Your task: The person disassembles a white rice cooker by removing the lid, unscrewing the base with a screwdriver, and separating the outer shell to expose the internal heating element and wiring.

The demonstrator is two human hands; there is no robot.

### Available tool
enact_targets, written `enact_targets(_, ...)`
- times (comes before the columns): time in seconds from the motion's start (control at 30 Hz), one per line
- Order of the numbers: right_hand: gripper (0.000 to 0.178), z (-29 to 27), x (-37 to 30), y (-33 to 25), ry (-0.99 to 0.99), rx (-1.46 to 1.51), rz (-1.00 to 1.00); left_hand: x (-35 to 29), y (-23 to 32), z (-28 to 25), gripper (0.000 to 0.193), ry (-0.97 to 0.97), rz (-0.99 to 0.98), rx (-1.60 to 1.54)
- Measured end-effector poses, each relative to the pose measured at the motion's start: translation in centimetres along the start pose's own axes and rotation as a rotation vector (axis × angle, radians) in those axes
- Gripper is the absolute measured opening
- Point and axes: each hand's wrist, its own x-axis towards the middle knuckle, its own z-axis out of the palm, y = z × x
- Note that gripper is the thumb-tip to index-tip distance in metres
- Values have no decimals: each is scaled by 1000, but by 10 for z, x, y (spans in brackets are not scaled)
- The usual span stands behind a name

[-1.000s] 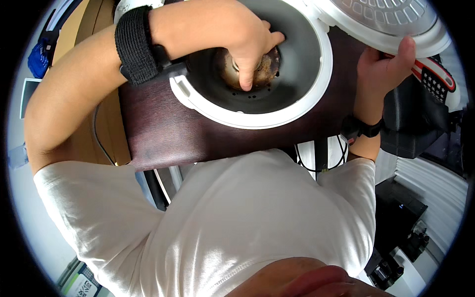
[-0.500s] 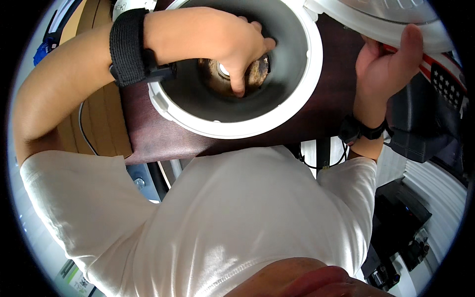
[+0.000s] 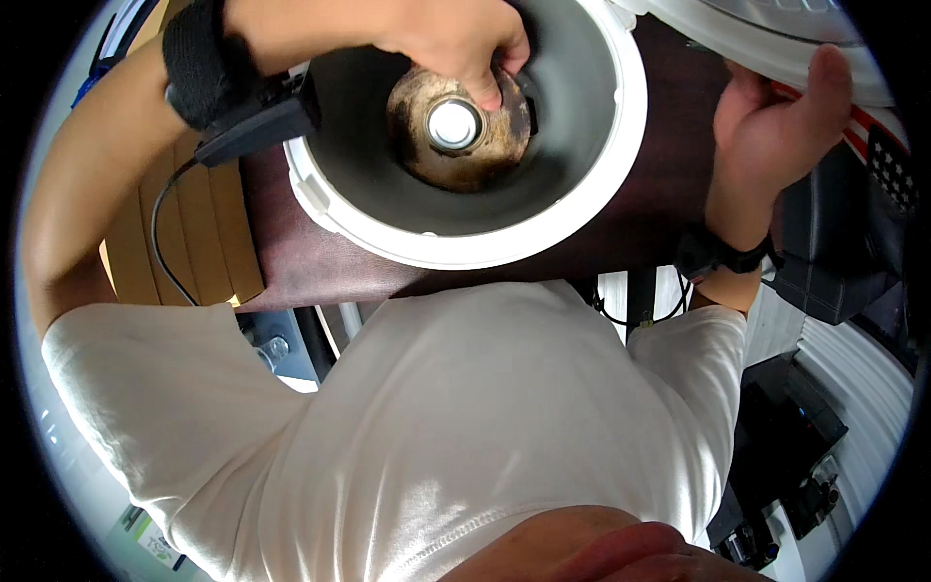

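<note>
My left hand point(image 3: 464, 41) reaches into a white rice cooker point(image 3: 446, 254) with a bare grey inside. Its fingers are curled together over the far right part of the scorched brown heating plate point(image 3: 427, 160); whether something is pinched between them is hidden. A round silver button point(image 3: 453, 124) sits in the plate's middle. At the right, my right hand point(image 3: 776, 126) grips the edge of the raised lid point(image 3: 727, 53), thumb up against the rim and the other fingers mostly out of sight.
The cooker stands on a dark red-brown table point(image 3: 330, 262). Brown cardboard point(image 3: 194, 233) lies along its left side. A black padded object point(image 3: 834, 252) and red-striped, starred cloth point(image 3: 887, 165) are at the right. A cable point(image 3: 160, 228) hangs from my left wrist device.
My left hand has moved away from me, up toward the cooker's far side, uncovering the silver button and more of the plate. My right hand stays at the lid, slightly farther right.
</note>
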Motion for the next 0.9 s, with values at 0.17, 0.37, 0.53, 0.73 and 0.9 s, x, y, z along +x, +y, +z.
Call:
enact_targets(0.17,38,9,4,-4,140,-2,23,8,-16,-11,32,-74,-113,-107)
enact_targets(0.37,40,-5,4,-5,5,-52,4,22,-26,-13,35,-92,-50,-118)
enact_targets(0.53,36,7,2,-10,55,30,31,-16,23,3,35,187,92,317)
enact_targets(0.73,33,9,4,-12,38,75,39,-26,45,41,31,253,332,567)
enact_targets(0.9,40,5,0,-16,34,-19,57,-31,41,42,28,303,437,648)
